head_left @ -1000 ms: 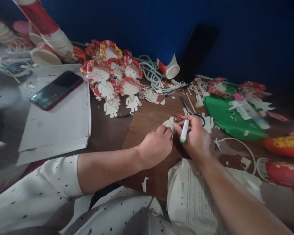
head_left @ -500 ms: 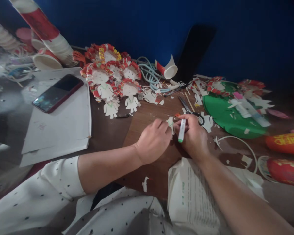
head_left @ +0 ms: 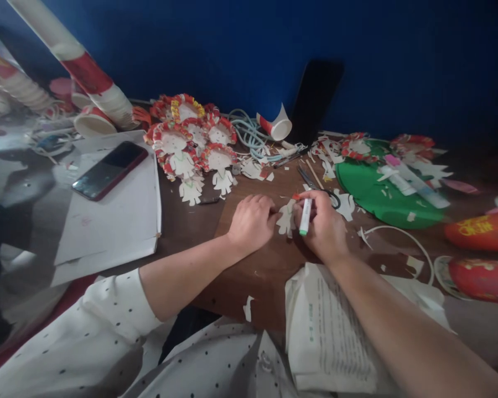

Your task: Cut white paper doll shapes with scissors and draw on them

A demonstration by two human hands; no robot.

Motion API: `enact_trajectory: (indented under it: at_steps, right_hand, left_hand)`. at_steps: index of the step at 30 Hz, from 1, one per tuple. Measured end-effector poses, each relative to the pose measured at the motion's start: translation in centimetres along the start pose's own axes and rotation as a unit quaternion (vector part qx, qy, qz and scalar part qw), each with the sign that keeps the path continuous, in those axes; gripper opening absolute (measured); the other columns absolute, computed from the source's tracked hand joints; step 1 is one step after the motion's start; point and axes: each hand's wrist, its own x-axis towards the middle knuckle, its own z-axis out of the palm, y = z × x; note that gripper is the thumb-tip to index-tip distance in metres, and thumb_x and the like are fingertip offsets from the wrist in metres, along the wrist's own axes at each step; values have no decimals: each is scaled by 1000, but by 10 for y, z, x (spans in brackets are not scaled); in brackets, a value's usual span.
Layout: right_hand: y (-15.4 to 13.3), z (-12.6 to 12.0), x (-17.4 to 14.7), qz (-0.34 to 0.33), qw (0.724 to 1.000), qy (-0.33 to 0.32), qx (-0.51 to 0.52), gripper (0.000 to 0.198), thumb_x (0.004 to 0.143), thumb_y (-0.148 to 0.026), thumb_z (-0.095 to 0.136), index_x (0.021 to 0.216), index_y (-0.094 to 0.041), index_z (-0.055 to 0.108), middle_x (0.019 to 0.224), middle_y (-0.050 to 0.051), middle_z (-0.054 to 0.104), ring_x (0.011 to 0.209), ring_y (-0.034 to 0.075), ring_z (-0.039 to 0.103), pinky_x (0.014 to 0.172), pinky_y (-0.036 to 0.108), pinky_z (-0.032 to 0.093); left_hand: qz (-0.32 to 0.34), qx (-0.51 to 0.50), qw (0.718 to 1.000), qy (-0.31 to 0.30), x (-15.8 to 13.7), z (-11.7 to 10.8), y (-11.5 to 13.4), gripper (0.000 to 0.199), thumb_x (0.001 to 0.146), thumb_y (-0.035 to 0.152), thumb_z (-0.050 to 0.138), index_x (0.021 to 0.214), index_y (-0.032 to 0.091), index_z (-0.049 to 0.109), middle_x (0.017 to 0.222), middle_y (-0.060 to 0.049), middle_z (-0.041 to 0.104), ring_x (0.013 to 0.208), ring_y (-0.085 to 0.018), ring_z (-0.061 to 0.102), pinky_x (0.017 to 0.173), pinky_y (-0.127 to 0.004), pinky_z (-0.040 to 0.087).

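My right hand (head_left: 324,225) is closed around a white marker pen (head_left: 305,214), whose green end points down toward me. Close by its fingertips lies a small white paper cutout figure (head_left: 286,220) with a faint green line at the neck, flat on the brown table (head_left: 249,276). Just left of the figure, my left hand (head_left: 254,224) rests palm down on the table, fingers curled in and nothing visible in them. The underside of that hand is hidden. Beyond my right hand are scissors (head_left: 309,179) with black handles, partly covered by my fingers.
Similar red-edged paper figures (head_left: 191,138) are heaped at the back. A phone (head_left: 110,170) lies on white sheets (head_left: 108,232) at left. Cable coils (head_left: 249,132), a cut paper cup (head_left: 279,128), a green disc (head_left: 390,193) and a printed packet (head_left: 327,331) surround the work spot.
My left hand has slid left off the paper figure, which now shows more fully. The right hand keeps the marker in nearly the same place. The whole view has shifted slightly.
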Motion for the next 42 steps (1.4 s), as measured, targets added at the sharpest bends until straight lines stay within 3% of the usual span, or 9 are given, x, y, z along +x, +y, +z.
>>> enact_trajectory:
  at_steps: [3, 6, 12, 15, 19, 26, 33, 37, 42]
  right_hand:
    - [0, -1, 0, -3, 998, 30, 56, 32, 89, -45, 56, 114, -24, 55, 93, 5, 72, 80, 24, 68, 73, 36, 50]
    - [-2, -1, 0, -10, 993, 49, 110, 31, 89, -44, 58, 111, -23, 56, 95, 6, 70, 78, 21, 66, 73, 35, 52]
    - [-2, 4, 2, -6, 981, 62, 185, 33, 84, -41, 64, 110, -22, 55, 94, 6, 69, 75, 19, 65, 69, 34, 53]
    - [0, 5, 3, -1, 975, 56, 216, 35, 83, -40, 65, 111, -21, 54, 90, 5, 68, 73, 19, 65, 66, 33, 53]
    - [-1, 6, 4, -1, 970, 45, 238, 36, 81, -42, 67, 109, -22, 54, 90, 5, 68, 73, 18, 65, 66, 32, 53]
    - [-2, 7, 4, -15, 971, 39, 235, 35, 83, -40, 66, 110, -21, 55, 92, 5, 68, 74, 18, 65, 67, 32, 53]
    - [-3, 4, 6, -19, 979, 87, 185, 34, 84, -38, 65, 111, -21, 55, 89, 5, 68, 73, 19, 65, 68, 35, 55]
    - [-2, 3, 6, -11, 977, 76, 197, 34, 84, -39, 65, 112, -21, 56, 88, 4, 68, 70, 18, 64, 65, 34, 55]
    - [-5, -1, 6, -6, 980, 110, 166, 30, 91, -40, 55, 113, -19, 56, 88, 6, 69, 57, 16, 59, 60, 34, 53]
  left_hand:
    - [-52, -151, 987, 27, 6, 2, -5, 14, 86, 31, 58, 83, 17, 59, 81, -3, 65, 77, -15, 59, 73, -29, 45]
    - [-107, -276, 955, 30, 13, 4, -9, 19, 83, 36, 62, 80, 17, 58, 72, 0, 62, 64, -11, 55, 61, -24, 42]
    - [-169, -397, 901, -50, 18, -3, -9, 25, 81, 40, 64, 87, 17, 57, 55, 6, 54, 43, -7, 46, 45, -20, 33]
    - [-170, -402, 896, -81, 19, -9, -4, 26, 81, 40, 64, 93, 17, 60, 55, 6, 54, 42, -6, 45, 44, -19, 33]
    - [-131, -381, 908, -111, 19, -10, -2, 31, 83, 46, 59, 78, 16, 62, 55, 5, 54, 44, -6, 46, 46, -19, 34]
    - [-150, -395, 900, -108, 24, -9, -6, 32, 81, 48, 61, 78, 16, 62, 52, 6, 51, 44, -6, 41, 47, -20, 33]
    - [-162, -405, 893, -109, 26, -10, -6, 28, 81, 44, 62, 78, 16, 61, 52, 6, 50, 44, -6, 41, 48, -20, 33]
    - [-164, -407, 892, -112, 26, -13, -5, 26, 81, 42, 62, 79, 16, 62, 52, 5, 51, 46, -6, 43, 49, -19, 34]
    - [-167, -419, 885, -116, 26, -12, -6, 26, 83, 42, 60, 83, 16, 64, 51, 6, 51, 42, -5, 42, 45, -18, 32]
